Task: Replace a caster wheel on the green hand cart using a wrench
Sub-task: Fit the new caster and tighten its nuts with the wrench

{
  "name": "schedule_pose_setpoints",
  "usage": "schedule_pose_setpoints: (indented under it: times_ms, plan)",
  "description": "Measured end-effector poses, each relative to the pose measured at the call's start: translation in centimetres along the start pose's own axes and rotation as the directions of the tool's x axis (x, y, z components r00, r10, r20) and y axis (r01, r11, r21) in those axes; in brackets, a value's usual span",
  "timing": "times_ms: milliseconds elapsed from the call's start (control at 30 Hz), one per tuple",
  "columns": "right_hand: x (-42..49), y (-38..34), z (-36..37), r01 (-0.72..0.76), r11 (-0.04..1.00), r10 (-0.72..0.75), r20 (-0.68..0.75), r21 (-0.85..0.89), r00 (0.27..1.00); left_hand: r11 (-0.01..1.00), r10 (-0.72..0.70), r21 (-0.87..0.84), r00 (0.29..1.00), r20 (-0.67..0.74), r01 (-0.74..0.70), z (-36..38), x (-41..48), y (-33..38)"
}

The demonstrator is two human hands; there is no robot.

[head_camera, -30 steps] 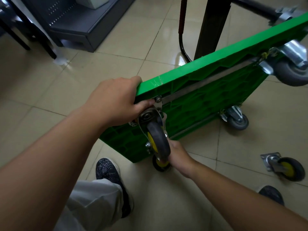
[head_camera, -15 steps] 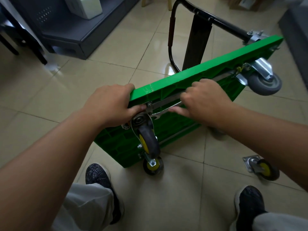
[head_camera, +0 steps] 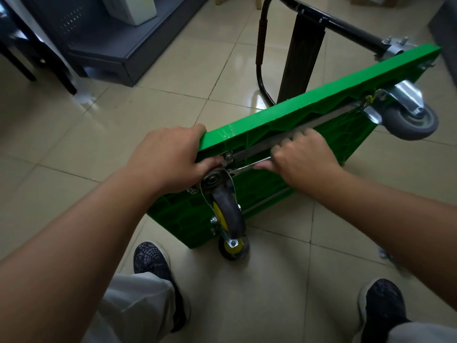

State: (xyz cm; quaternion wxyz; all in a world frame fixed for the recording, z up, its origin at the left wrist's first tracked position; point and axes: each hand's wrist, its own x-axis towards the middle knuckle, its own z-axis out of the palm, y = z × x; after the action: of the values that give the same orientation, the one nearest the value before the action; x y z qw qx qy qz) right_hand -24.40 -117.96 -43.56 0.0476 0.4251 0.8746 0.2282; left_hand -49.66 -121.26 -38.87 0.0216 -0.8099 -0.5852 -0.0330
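The green hand cart point(head_camera: 291, 115) stands on its side on the tiled floor, underside toward me. My left hand point(head_camera: 168, 154) grips its near upper corner, thumb by the mounting plate of a black caster with a yellow hub point(head_camera: 228, 211). My right hand point(head_camera: 304, 157) holds a silver wrench point(head_camera: 247, 167) whose head sits at a bolt on that plate. A second yellow-hub caster point(head_camera: 233, 247) touches the floor below. A grey caster point(head_camera: 410, 117) sits at the far upper corner.
The cart's black folding handle point(head_camera: 262, 53) lies on the floor behind it. A dark grey cabinet point(head_camera: 118, 45) stands at the back left. My two dark shoes point(head_camera: 153, 263) are below. A loose metal part point(head_camera: 385, 254) peeks out behind my right forearm.
My right hand has come up from the lower caster to the wrench at the mounting plate and now grips it. My left hand keeps holding the cart's corner. The view has tilted down.
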Motion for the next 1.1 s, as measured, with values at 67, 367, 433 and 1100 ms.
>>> schedule_pose_setpoints:
  times_ms: [67,367,433,1100]
  plan:
    - [-0.5,-0.7,2.6,-0.088,0.994,0.089,0.002,0.063,0.996,1.000,-0.003,-0.003,1.000,0.008,0.003,0.0,0.0,0.0]
    - [-2.3,-12.6,7.6,-0.510,-0.201,0.140,0.540,0.836,0.830,1.000,-0.002,0.010,1.000,-0.012,0.002,0.1,0.1,-0.1]
    - [-1.4,-16.1,7.4,-0.484,-0.662,0.064,0.686,0.573,0.725,1.000,0.004,-0.001,1.000,-0.016,-0.004,0.2,0.1,-0.1]
    - [-0.7,2.2,-2.1,0.031,0.999,-0.031,0.032,0.008,0.999,1.000,0.006,-0.001,1.000,-0.021,-0.006,0.0,0.0,0.0]
